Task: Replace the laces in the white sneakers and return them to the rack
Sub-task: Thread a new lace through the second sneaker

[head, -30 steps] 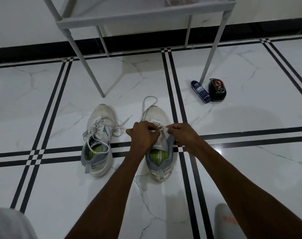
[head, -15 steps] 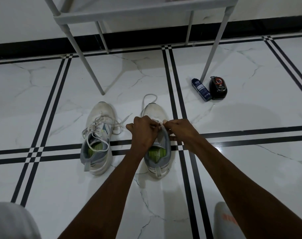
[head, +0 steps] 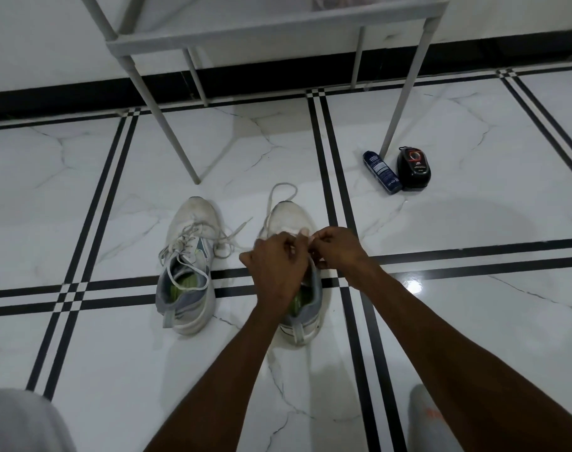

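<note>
Both hands, left hand (head: 278, 261) and right hand (head: 338, 247), pinch the lace (head: 279, 195) over the right sneaker (head: 289, 216), beside the laced left sneaker (head: 188, 265).

Bare forearms, no sleeves; light grey cloth (head: 20, 422) covers the left knee.

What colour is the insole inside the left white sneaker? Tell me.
Lime green insole, seen through the left white sneaker's opening; the head view shows it.

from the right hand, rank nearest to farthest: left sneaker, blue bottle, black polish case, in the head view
From the right hand:
1. left sneaker, on its left
2. blue bottle, ahead on its right, by the rack leg
3. black polish case, just beyond the bottle
</note>
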Motion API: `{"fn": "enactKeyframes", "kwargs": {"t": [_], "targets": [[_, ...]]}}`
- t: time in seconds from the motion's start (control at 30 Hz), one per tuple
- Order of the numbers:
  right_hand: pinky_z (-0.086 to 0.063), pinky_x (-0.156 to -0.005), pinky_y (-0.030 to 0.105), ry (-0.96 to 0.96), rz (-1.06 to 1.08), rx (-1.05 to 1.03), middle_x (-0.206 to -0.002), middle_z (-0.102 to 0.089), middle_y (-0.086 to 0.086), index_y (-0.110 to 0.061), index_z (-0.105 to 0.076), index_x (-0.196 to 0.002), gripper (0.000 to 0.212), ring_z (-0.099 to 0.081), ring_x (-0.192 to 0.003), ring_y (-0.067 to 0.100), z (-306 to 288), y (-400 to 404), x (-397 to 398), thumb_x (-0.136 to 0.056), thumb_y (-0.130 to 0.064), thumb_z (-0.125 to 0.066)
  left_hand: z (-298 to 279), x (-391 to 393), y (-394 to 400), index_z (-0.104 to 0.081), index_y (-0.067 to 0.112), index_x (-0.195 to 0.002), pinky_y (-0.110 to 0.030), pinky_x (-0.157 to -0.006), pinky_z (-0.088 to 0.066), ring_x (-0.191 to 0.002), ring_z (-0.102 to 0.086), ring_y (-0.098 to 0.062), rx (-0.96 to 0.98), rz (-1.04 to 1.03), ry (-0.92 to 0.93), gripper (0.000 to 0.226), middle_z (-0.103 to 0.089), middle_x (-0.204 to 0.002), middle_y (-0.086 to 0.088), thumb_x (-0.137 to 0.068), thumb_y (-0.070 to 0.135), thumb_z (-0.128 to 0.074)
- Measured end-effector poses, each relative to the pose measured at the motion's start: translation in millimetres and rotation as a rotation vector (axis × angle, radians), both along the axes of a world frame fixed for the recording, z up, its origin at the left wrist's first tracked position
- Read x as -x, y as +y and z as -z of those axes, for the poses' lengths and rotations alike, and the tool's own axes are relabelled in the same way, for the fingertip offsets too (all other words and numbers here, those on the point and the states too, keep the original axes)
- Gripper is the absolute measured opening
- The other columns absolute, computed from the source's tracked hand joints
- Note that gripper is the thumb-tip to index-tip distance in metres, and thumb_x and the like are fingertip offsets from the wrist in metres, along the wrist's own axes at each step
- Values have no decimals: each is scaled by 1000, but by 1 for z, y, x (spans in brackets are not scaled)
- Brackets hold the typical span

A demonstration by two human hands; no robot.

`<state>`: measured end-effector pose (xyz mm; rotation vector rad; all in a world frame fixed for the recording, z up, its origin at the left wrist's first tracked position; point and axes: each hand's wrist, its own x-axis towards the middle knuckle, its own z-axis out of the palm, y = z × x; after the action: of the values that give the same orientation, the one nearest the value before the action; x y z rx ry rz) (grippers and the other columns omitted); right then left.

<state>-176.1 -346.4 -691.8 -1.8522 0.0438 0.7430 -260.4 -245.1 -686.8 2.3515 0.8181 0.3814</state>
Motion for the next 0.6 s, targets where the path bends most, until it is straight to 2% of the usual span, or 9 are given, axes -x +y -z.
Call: {"fn": "enactKeyframes", "kwargs": {"t": [0.07,0.17,0.23,0.33,0.37,0.43,0.5,0.57,0.6], "targets": [[-62,-80,47,-44,-70,62,-86,-73,18,-8,-69,-82,14,-73,-80,31,-2,0,-4,-93,-14,-62,-3,-1,-2,-67,30,-75,-39,-87,-30,-83,-61,-9,102,22,63,32,-68,-73,14,-92,55,-57],[-62,-80,43,-19,-121,-18,-96,-73,21,-2,-65,-96,10,-74,-81,23,-14,-14,-16,-98,-6,-56,3,2,2,-66,31,-71,-42,-90,-32,-86,-64,-12,93,19,102,25,-70,-74,13,-87,48,-60],[-62,-79,41,-165,153,-82,-95,-73,17,-4,-63,-99,11,-74,-81,23,-26,-29,-34,-99,-6,-53,9,5,3,-66,29,-68,-40,-87,-29,-82,-63,-12,86,20,92,27,-68,-69,12,-87,46,-60],[-61,-78,45,-456,851,-108,-88,-70,11,-13,-57,-100,11,-72,-75,22,-40,-55,-67,-98,-14,-46,12,5,1,-63,29,-65,-40,-84,-29,-78,-61,-11,74,23,53,26,-63,-63,13,-87,43,-59],[-60,-78,47,-542,920,-100,-90,-69,11,-16,-54,-99,9,-71,-77,23,-41,-58,-72,-95,-18,-46,13,6,1,-64,29,-66,-41,-84,-30,-78,-61,-10,75,23,62,26,-63,-64,13,-87,43,-58],[-61,-80,43,-666,724,-95,-107,-65,13,-18,-53,-108,15,-69,-91,24,-37,-53,-65,-93,-17,-54,14,6,2,-66,29,-67,-42,-85,-31,-78,-61,-10,79,20,59,26,-64,-64,13,-87,44,-58],[-56,-87,21,-708,298,53,-130,-51,12,-13,-53,-129,40,-60,-107,19,-21,-38,-47,-92,-11,-66,11,5,2,-66,29,-67,-42,-85,-31,-79,-61,-11,83,14,50,25,-64,-64,13,-87,42,-59],[-44,-89,9,-665,-80,195,-130,-52,14,-9,-62,-128,40,-58,-109,20,-7,-25,-26,-89,-12,-71,13,3,3,-67,29,-67,-43,-87,-33,-80,-61,-11,100,19,49,24,-65,-66,13,-87,41,-59],[-45,-88,13,-631,-208,238,-122,-58,15,-7,-69,-119,31,-61,-107,22,-1,-19,-18,-88,-12,-72,13,3,3,-68,30,-68,-44,-88,-35,-80,-62,-12,116,27,36,24,-66,-66,12,-87,42,-58]]}}
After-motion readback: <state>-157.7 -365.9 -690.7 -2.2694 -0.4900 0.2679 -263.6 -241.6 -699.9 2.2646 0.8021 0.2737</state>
